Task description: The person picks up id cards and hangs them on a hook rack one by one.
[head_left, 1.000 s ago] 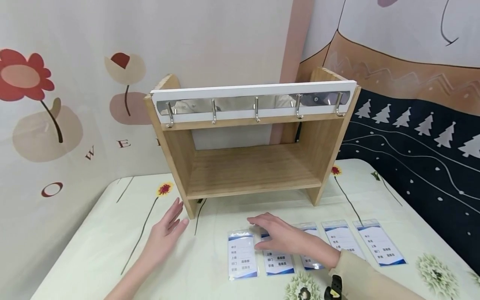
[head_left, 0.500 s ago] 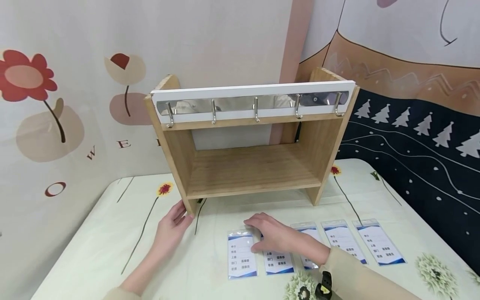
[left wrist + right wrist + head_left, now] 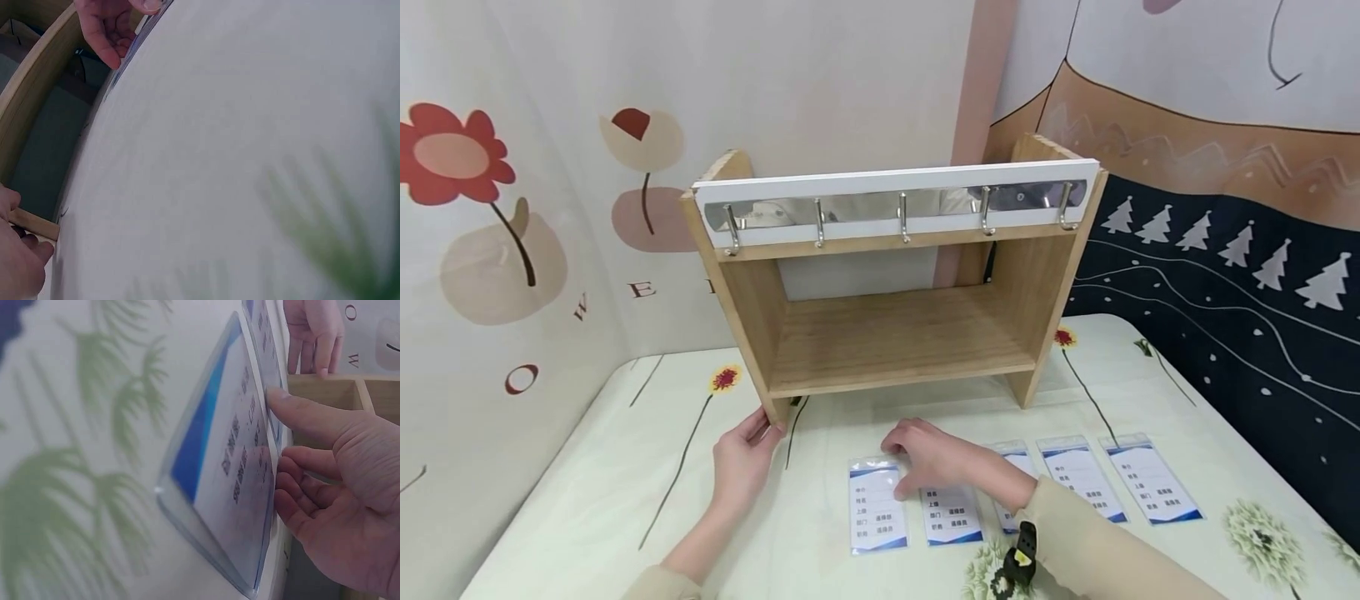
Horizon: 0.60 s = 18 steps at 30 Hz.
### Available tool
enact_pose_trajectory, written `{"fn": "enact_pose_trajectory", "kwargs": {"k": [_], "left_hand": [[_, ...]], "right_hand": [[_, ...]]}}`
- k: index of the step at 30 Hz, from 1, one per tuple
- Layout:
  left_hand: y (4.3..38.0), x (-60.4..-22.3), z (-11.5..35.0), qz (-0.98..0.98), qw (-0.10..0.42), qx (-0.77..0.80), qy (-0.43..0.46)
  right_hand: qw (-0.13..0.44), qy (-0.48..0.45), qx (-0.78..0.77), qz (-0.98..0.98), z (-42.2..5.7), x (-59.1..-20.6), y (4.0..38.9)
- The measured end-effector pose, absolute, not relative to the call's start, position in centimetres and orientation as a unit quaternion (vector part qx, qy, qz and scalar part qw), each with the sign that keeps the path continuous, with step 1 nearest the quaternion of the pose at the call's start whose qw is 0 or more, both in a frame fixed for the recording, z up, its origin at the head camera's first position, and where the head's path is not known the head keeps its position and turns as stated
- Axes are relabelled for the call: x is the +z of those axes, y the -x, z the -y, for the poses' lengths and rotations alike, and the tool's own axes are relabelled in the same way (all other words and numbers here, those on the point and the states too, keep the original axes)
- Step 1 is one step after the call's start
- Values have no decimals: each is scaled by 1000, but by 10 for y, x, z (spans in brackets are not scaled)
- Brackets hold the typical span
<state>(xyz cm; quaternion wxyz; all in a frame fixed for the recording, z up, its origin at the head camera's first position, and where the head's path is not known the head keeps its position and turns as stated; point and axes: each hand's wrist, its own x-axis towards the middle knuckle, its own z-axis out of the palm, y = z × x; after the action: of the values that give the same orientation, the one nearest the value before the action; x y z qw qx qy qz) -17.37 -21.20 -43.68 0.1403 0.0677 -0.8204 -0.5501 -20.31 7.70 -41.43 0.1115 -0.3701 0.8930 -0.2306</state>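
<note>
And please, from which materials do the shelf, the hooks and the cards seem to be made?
Shelf: probably wood or wood-look board, matte; fine grain lines show.

Hooks: likely polished metal; they shine, and the strip behind them reflects like a mirror.

Cards: apparently printed paper under clear, glossy plastic; see-through edges extend past the print.

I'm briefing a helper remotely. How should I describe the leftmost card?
Find the wooden shelf with the white hook rail. In front of it, on the table, lies a row of five cards. The leftmost card has the right hand at its right edge and, unlike the others, no card to its left.
</note>
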Motion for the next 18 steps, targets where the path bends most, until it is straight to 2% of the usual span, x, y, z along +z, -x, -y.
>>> {"fn": "enact_pose_trajectory", "kwargs": {"k": [18], "left_hand": [[176, -450, 205, 803, 187, -552, -124]], "right_hand": [[173, 336, -260, -889, -73, -409, 210]]}}
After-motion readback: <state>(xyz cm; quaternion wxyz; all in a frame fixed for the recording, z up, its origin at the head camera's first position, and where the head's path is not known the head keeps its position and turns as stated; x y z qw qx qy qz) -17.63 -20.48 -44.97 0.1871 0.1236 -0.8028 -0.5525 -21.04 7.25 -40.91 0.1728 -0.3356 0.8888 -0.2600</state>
